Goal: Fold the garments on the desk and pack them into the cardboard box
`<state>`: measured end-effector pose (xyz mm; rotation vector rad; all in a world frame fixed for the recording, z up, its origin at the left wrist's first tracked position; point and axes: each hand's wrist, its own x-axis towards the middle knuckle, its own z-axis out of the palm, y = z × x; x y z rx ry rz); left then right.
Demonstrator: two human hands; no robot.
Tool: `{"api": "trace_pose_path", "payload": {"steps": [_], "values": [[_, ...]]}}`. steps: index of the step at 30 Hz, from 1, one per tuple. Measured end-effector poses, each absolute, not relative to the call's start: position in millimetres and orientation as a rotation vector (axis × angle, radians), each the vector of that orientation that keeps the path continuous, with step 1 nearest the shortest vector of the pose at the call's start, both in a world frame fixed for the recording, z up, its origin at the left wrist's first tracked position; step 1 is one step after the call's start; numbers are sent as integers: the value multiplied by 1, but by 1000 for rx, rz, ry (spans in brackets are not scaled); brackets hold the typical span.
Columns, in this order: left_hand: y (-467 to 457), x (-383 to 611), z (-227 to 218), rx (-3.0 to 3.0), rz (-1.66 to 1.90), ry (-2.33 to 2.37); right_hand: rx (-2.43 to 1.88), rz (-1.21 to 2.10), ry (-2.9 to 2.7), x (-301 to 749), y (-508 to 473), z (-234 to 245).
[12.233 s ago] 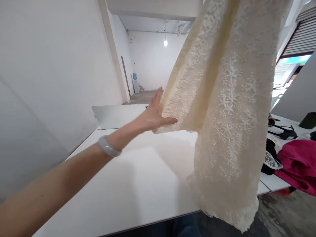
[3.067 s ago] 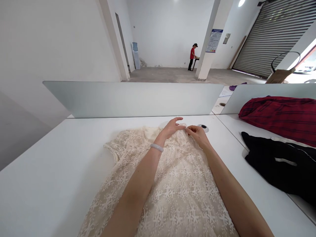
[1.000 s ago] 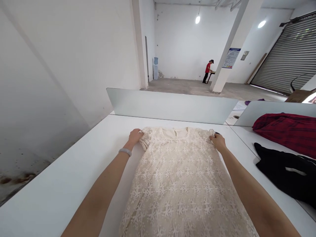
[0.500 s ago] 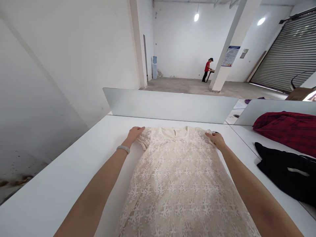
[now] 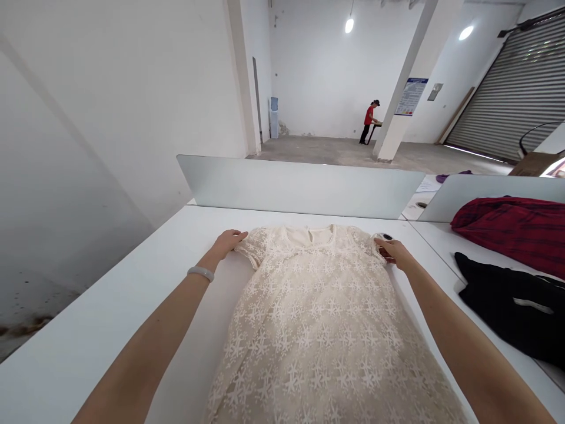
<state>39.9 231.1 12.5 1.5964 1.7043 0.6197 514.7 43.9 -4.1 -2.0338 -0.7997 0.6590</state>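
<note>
A cream lace dress [image 5: 318,306] with star embroidery lies flat on the white table [image 5: 110,306], neckline away from me. My left hand [image 5: 227,241] rests flat, fingers stretched out, with its tips at the edge of the left short sleeve; a pale bangle [image 5: 200,272] is on that wrist. My right hand [image 5: 392,252] is at the right sleeve, fingers curled and pinching the sleeve's edge, just beside a round black cable grommet [image 5: 387,237].
A grey divider panel [image 5: 300,185] stands along the table's far edge. On the neighbouring table to the right lie a red plaid garment [image 5: 512,227] and a black garment [image 5: 507,300]. A person in red [image 5: 368,121] stands far back by a pillar [image 5: 401,88].
The dress, earlier held up in the air, now lies spread on the table. My hands went from the neckline out to the two sleeves; in the last second both slid slightly outward.
</note>
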Motion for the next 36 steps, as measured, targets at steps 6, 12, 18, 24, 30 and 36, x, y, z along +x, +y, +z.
{"api": "trace_pose_path", "payload": {"steps": [6,12,18,24,30,36], "values": [[214,31,18,1387,690,1567,-2009,860,-752,511,32,8],[180,21,29,1334,694,1565,-1979,951,-740,507,13,18],[136,4,40,1369,488,1484,-2038,1069,-817,511,-17,17],[98,14,48,1379,315,1335,-2056,1278,-1020,499,-43,23],[82,27,44,1574,147,1238,-2076,1279,-1189,489,-59,11],[78,18,49,1524,161,1200,-1892,1192,-1221,486,-76,21]]}}
